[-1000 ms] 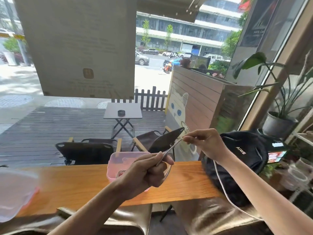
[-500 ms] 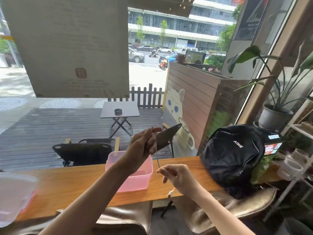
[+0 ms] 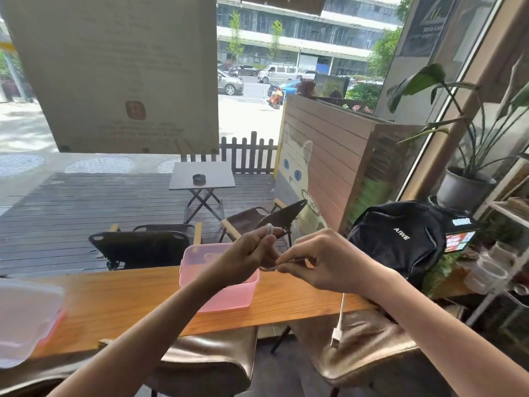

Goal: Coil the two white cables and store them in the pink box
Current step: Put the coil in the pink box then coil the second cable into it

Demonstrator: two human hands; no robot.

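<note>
1. The white cable (image 3: pixel 340 313) is held in the air above the near edge of the wooden counter (image 3: pixel 120 305); loops of it show over the left hand's fingers, and its plug end hangs free below the right hand.
2. The left hand (image 3: pixel 252 250) has its fingers curled round the coiled loops.
3. The right hand (image 3: pixel 323 262) pinches the cable just beside the left.
4. The pink box (image 3: pixel 226 293) stands open on the counter, behind and below the hands.
5. A black backpack (image 3: pixel 400 242) at the right reads "AIWE".
6. A clear lid (image 3: pixel 25 316) lies at the counter's left end; brown stools stand below, with a window and deck beyond.
</note>
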